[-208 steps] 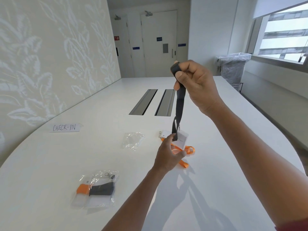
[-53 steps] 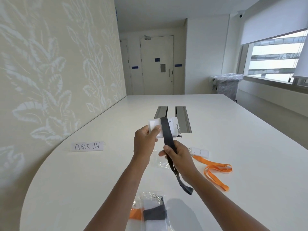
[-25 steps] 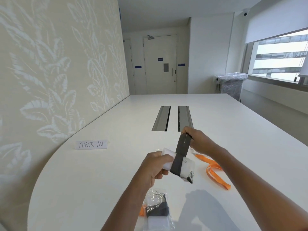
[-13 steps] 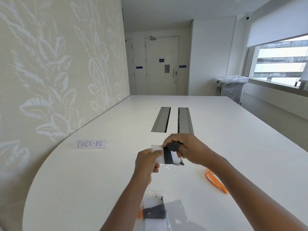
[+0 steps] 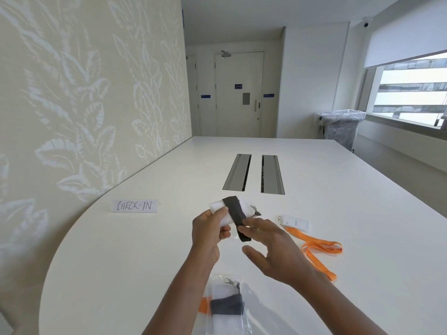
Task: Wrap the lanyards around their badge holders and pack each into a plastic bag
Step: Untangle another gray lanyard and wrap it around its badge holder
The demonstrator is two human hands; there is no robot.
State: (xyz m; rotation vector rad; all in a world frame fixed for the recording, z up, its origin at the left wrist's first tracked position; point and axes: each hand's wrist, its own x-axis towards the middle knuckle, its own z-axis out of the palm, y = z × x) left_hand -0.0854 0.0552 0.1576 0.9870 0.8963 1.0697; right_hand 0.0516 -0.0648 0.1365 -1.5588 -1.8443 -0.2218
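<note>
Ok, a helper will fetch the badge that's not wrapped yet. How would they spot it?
On the white table, look right of the two hands, nearer than the two grey slots. The unwrapped badge holder lies flat there, alone in trailing a loose orange lanyard; the others carry wound straps.

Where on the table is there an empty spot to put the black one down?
Bare table lies on the left, between the CHECK-IN sign and the packed bags. The far side beyond the metal slots is bare too. The right is crowded: the orange lanyard sprawls there.
</note>
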